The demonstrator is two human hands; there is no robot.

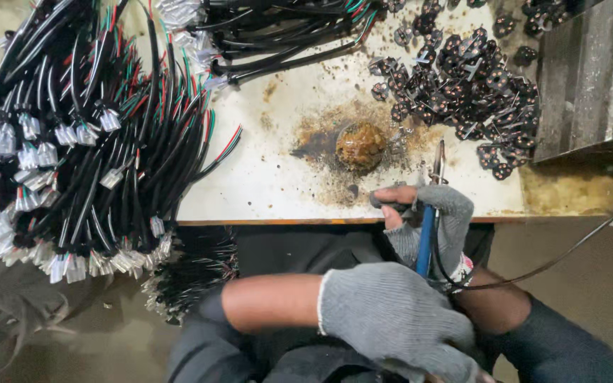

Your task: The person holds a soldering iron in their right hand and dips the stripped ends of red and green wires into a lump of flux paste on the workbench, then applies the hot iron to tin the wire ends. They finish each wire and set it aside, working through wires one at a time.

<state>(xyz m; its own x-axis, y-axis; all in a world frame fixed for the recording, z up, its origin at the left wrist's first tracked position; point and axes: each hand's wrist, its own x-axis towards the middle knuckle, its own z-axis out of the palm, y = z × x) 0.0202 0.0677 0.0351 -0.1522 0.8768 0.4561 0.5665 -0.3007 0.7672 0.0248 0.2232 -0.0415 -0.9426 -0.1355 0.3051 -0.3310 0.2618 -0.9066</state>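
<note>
My right hand (pixel 440 216), in a grey fingerless glove, is shut on a blue-handled soldering iron (pixel 427 237). The iron's metal tip (pixel 439 154) points away over the stained white table (pixel 264 177). Its thumb and forefinger also pinch a small dark piece (pixel 381 201) at the table's front edge. My left hand (pixel 391 315), in a grey glove, lies low over my lap in front of the right wrist. Its fingers curl downward out of sight, so what it holds is hidden. A round pot of brown flux (pixel 360 145) sits just beyond the right hand.
A heap of small dark pronged parts (pixel 466 81) covers the table's far right. Bundles of black wires with white connectors (pixel 72 149) spill over the left side and front edge. A grey metal block (pixel 590 78) stands at the right. The iron's black cord (pixel 555 261) trails right.
</note>
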